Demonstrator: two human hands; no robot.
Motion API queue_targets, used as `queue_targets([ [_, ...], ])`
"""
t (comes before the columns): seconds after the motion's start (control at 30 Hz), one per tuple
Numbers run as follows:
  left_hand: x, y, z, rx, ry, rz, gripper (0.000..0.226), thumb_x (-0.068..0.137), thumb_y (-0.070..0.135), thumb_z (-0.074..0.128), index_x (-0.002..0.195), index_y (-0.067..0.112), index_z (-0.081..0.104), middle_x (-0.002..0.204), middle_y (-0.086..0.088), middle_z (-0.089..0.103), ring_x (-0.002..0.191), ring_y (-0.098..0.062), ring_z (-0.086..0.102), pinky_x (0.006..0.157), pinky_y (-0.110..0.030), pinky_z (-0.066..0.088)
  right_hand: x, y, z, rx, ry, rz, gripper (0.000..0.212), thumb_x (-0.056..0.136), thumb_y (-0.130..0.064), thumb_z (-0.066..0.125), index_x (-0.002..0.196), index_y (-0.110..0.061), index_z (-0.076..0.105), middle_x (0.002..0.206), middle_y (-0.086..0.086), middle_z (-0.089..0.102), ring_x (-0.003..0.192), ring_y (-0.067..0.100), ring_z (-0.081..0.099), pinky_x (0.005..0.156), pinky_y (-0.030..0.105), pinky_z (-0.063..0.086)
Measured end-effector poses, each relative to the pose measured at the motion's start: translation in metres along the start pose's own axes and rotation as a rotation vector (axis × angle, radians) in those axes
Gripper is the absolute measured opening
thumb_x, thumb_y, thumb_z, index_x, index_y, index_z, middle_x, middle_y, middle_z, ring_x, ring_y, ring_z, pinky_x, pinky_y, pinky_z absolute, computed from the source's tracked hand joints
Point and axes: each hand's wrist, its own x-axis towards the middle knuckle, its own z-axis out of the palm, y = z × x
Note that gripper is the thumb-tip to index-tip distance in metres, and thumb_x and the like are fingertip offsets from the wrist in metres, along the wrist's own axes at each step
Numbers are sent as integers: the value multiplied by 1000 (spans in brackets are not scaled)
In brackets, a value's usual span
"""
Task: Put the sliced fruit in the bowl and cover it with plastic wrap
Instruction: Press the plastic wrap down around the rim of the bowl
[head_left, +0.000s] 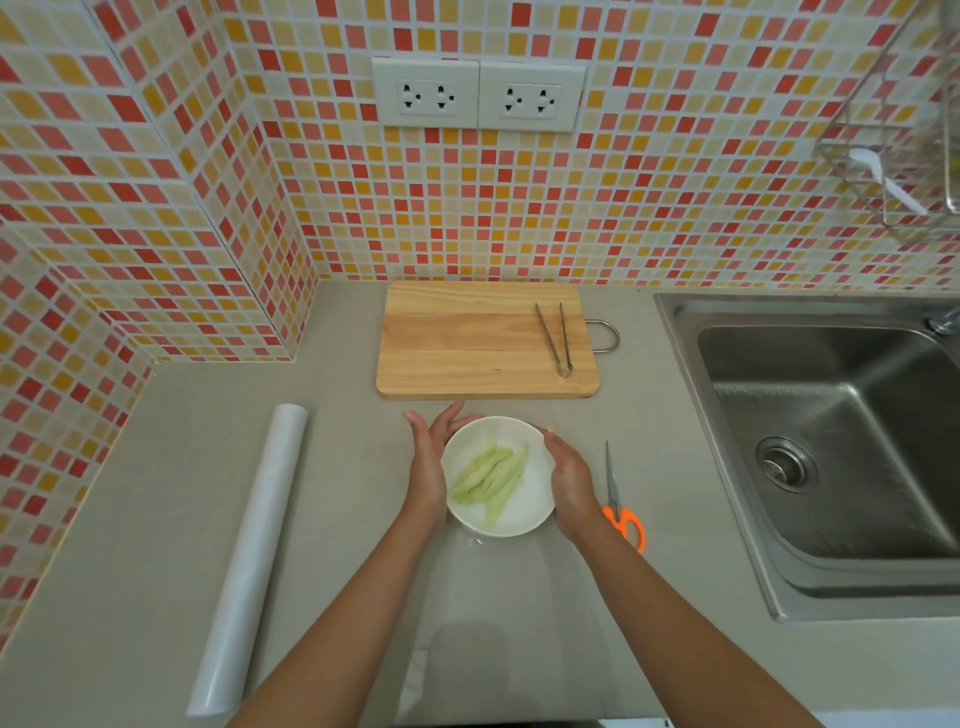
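We reach both bare forearms forward, side by side. Our left hand (428, 467) stands on edge, fingers (441, 423) straight and together, palm facing right. Our right hand (569, 475) mirrors it, palm facing left, fingers gently curved inward.

White round bowl (511, 512) sat upright on grey counter, just in front of cutting board. Held pale green fruit slices (488, 475), long thin strips piled roughly parallel, running diagonally across bowl. Plastic wrap roll (249, 558) lay flat well left of bowl, long axis tilted slightly. Clear wrap sheet (498, 634) lay spread on counter from bowl toward near edge; whether over bowl's top unclear.
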Motion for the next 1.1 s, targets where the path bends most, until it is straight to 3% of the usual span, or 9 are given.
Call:
queue_targets([
  [0.1,2,7,-5,96,50,14,63,100,55,22,122,13,63,115,-5,71,113,-23,63,104,-41,45,-2,-1,3,9,68,-29,31,100,-17,38,101,-20,69,93,-3,71,83,10,66,72,28,52],
  [0.2,-7,5,-18,282,144,81,40,103,33,41,97,12,74,102,-8,75,96,-21,68,87,-32,52,-3,-1,4,23,94,-37,31,99,-15,37,107,-16,68,94,-2,70,85,11,65,72,28,51],
  [0.3,-20,-5,-24,382,181,64,32,97,26,53,82,8,75,79,-2,71,74,-17,63,66,-26,48,-5,-3,4,14,104,-41,32,99,-13,38,99,-19,69,88,-6,70,80,8,65,70,26,51],
  [0.4,-23,-3,-24,366,206,13,26,95,23,58,78,14,74,78,-1,72,70,-12,65,64,-23,49,-5,-2,4,5,104,-51,32,98,-12,38,98,-18,70,82,-9,72,75,5,67,69,26,51],
  [0.47,-19,4,-25,357,194,-50,24,93,22,62,78,7,73,76,-1,70,64,-11,64,59,-21,48,-5,-1,4,17,106,-44,31,98,-12,38,105,-13,69,87,-4,70,79,10,66,71,28,51],
  [0.7,-7,16,-31,357,123,-287,32,95,28,61,75,2,66,81,-12,65,77,-25,57,80,-38,47,-5,-1,5,32,110,-26,31,100,-14,37,113,-9,65,92,0,67,84,13,62,71,28,50],
  [0.87,-2,17,-34,310,64,-325,30,97,25,57,81,3,67,63,-2,68,65,-18,59,65,-28,47,-4,0,4,34,104,-24,30,99,-14,37,109,-10,66,95,5,67,88,20,62,79,32,49],
  [1.03,-6,13,-31,499,72,-286,45,98,40,52,89,0,70,95,-16,70,91,-31,65,91,-40,50,-4,1,4,18,107,-34,30,99,-15,38,103,-14,68,92,2,69,84,16,64,72,31,51],
  [1.1,-5,14,-28,599,126,-245,53,98,42,51,99,-8,68,100,-20,70,91,-33,64,84,-38,49,-4,0,4,15,112,-41,30,99,-14,38,102,-15,68,92,0,69,83,14,64,70,29,50],
])
